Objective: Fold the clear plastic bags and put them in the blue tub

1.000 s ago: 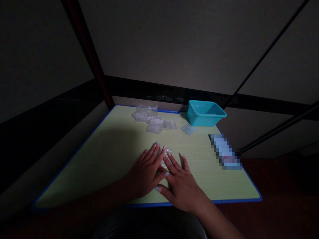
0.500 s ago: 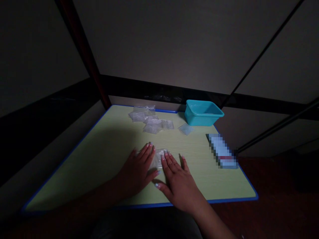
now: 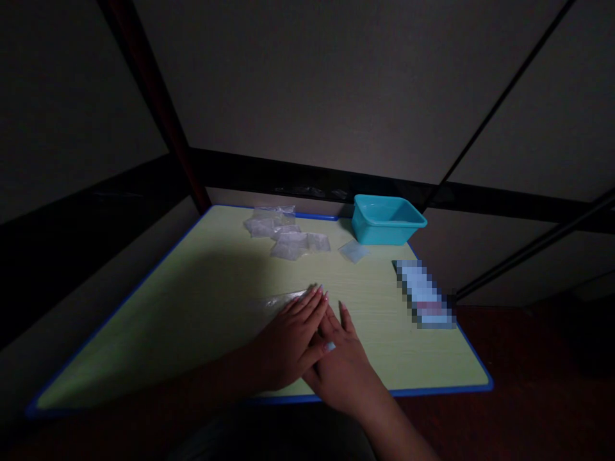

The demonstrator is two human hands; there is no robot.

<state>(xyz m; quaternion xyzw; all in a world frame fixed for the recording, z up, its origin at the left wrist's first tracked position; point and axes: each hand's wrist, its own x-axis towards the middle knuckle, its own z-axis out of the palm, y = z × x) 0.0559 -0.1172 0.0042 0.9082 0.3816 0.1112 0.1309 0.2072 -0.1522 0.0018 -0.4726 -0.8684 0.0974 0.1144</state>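
A clear plastic piece [image 3: 283,299], which looks like a thin bag, lies flat on the table [image 3: 398,352], nearer to the front edge than the pile is. The left hand [image 3: 291,336] partly covers it; this hand is flat, with fingers close together, and overlaps the right hand [image 3: 342,368], whose fingers are extended. Neither hand is clamped on anything visible. In my judgement, the handling of this piece is not yet finished; I cannot tell whether the other clear bags [image 3: 300,244], near the middle of the far edge, are finished. A bluish packet [image 3: 354,251] lies in front of the turquoise bin [image 3: 384,235] at the far right corner. Along the right edge is a pixelated object [image 3: 425,294]. No brand or writing is readable.
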